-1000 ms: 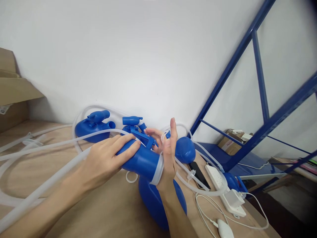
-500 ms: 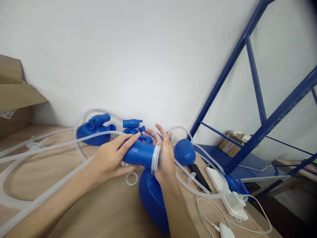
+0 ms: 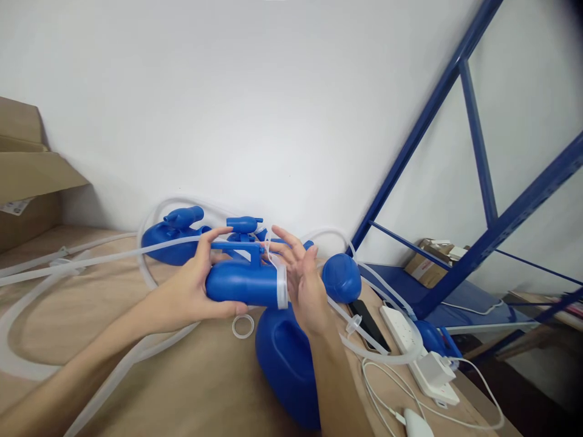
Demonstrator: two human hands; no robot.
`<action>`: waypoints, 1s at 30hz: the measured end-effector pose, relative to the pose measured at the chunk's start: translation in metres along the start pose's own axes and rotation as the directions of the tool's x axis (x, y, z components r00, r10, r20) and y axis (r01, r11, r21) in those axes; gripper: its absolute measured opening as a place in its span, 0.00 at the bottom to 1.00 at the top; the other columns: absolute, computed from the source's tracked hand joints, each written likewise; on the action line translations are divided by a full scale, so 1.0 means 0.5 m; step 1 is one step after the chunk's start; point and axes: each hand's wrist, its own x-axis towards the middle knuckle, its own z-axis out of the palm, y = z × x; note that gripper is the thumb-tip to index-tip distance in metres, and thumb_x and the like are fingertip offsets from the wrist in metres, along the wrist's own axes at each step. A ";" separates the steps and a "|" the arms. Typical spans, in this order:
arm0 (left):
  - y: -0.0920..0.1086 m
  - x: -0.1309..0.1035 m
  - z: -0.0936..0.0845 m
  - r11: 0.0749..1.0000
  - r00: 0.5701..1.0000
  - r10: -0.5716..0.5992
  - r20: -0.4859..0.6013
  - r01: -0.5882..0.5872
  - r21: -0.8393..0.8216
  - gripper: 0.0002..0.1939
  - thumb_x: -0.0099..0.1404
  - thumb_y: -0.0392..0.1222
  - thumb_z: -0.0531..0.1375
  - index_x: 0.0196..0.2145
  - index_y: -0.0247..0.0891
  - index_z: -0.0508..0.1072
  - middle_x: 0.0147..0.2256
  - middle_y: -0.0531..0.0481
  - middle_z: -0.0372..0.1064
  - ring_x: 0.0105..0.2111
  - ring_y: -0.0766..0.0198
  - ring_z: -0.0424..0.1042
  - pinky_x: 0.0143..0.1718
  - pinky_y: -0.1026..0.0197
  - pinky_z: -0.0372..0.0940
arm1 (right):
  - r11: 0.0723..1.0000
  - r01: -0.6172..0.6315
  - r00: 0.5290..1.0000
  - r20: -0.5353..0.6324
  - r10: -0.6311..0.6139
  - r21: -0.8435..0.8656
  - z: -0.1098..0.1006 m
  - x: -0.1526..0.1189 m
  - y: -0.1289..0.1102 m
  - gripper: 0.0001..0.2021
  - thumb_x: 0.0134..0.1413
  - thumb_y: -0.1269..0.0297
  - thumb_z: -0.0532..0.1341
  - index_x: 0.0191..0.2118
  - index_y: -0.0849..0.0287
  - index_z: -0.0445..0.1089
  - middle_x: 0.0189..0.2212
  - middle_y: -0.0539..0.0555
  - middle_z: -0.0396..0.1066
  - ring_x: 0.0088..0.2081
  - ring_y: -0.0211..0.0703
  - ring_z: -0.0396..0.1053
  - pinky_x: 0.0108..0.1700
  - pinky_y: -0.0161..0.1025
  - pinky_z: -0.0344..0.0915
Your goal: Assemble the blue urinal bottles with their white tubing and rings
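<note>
My left hand (image 3: 200, 276) grips the closed-looking left end of a blue plastic urinal head (image 3: 243, 283), thumb below and fingers above. This tube-shaped piece lies sideways in the air, with a bar-like handle on top. A whitish cap (image 3: 282, 287) covers its right end, and a thin strap rises from it. Beside the cap, my right hand (image 3: 305, 282) is open with fingers spread, its palm close to the cap; whether they touch I cannot tell. Underneath stands a large blue bottle (image 3: 286, 364), partly hidden by my right forearm. A white ring (image 3: 243, 326) lies on the table.
Clear tubing (image 3: 113, 260) loops over the table (image 3: 191, 376). More blue bottles and heads (image 3: 175, 243) stand along the wall. At right are a round blue piece (image 3: 341, 278), a phone (image 3: 370, 325), a power strip (image 3: 419, 358) and a blue rack (image 3: 428, 115). A cardboard box (image 3: 34, 176) sits left.
My left hand has shifted to the left end of the blue urinal head, which has moved slightly left and levelled out. My right hand's fingers have spread beside the cap.
</note>
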 end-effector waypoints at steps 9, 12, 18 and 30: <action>0.025 -0.020 0.017 0.923 0.976 -0.008 -0.219 0.091 0.374 0.46 0.55 0.63 0.68 0.66 0.48 0.57 0.41 0.46 0.81 0.31 0.43 0.82 0.28 0.51 0.72 | 0.989 0.016 0.987 -0.158 0.008 0.146 0.054 -0.005 0.027 0.32 0.70 0.33 0.51 0.54 0.52 0.80 0.51 0.56 0.82 0.58 0.56 0.76 0.62 0.51 0.68; 0.037 -0.021 0.019 0.908 0.976 0.029 -0.214 0.064 0.415 0.45 0.56 0.61 0.68 0.65 0.47 0.57 0.47 0.43 0.80 0.37 0.42 0.83 0.34 0.49 0.74 | 0.984 0.028 0.981 -0.193 0.007 0.176 0.054 -0.007 0.022 0.32 0.71 0.34 0.50 0.55 0.51 0.80 0.53 0.56 0.82 0.62 0.56 0.74 0.66 0.53 0.65; 0.045 -0.030 0.026 0.795 0.971 0.168 -0.170 -0.031 0.606 0.37 0.63 0.55 0.68 0.65 0.47 0.62 0.44 0.46 0.80 0.38 0.43 0.82 0.36 0.51 0.73 | 0.954 -0.075 0.981 -0.148 0.122 0.292 0.037 0.001 0.037 0.32 0.70 0.34 0.51 0.55 0.53 0.80 0.56 0.57 0.81 0.62 0.58 0.75 0.68 0.56 0.64; 0.023 0.017 0.014 0.825 0.984 -0.134 -0.119 0.177 0.536 0.48 0.57 0.68 0.66 0.65 0.40 0.56 0.34 0.47 0.81 0.32 0.40 0.83 0.29 0.54 0.68 | 0.900 0.292 0.870 -0.301 -0.391 -0.324 0.014 0.014 0.082 0.27 0.74 0.43 0.53 0.69 0.52 0.66 0.62 0.61 0.74 0.63 0.53 0.73 0.65 0.57 0.70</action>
